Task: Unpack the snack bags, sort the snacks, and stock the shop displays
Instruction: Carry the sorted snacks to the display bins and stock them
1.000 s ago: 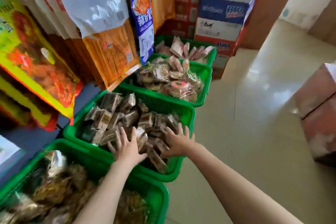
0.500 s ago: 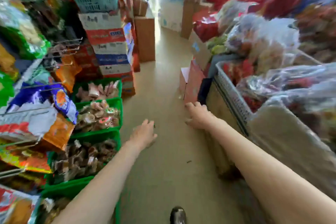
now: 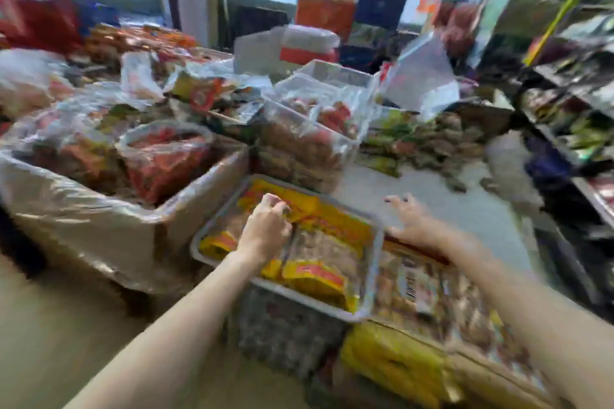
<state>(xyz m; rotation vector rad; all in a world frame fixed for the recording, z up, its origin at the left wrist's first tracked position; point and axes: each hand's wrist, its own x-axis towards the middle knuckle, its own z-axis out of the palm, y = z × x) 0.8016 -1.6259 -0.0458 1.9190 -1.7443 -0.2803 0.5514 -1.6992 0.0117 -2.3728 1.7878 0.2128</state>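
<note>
— What has changed since half a second back?

— I have turned away from the aisle and its green baskets. My arms, which hung over bare floor then, now reach across a bench (image 3: 442,206) heaped with snacks.

— Start at the left, then.

— Far left stands a cardboard box (image 3: 99,229) lined with clear plastic, holding red snack bags (image 3: 166,159). Just beside it, a grey tray (image 3: 372,292) holds yellow snack packets (image 3: 315,276) lying flat, with browner packets among them (the picture is smeared, so labels are unreadable).

— And your left hand?

— My left hand (image 3: 265,229) is down in that tray, on the packets. Its fingers (image 3: 275,206) are curled toward the far yellow packet; whether they actually pinch it I cannot tell.

— Behind it?

— Clear tubs (image 3: 315,129) of reddish and brown snacks, then loose green and brown packets (image 3: 422,143) scattered across the white surface.

— The right hand?

— My right hand (image 3: 412,222) hovers just past the tray's right rim, its fingers (image 3: 395,201) spread apart and holding nothing. Under that forearm lies another open box of packaged snacks (image 3: 432,295). At the far right, shelves (image 3: 571,129) carry more goods, too blurred to name.
</note>
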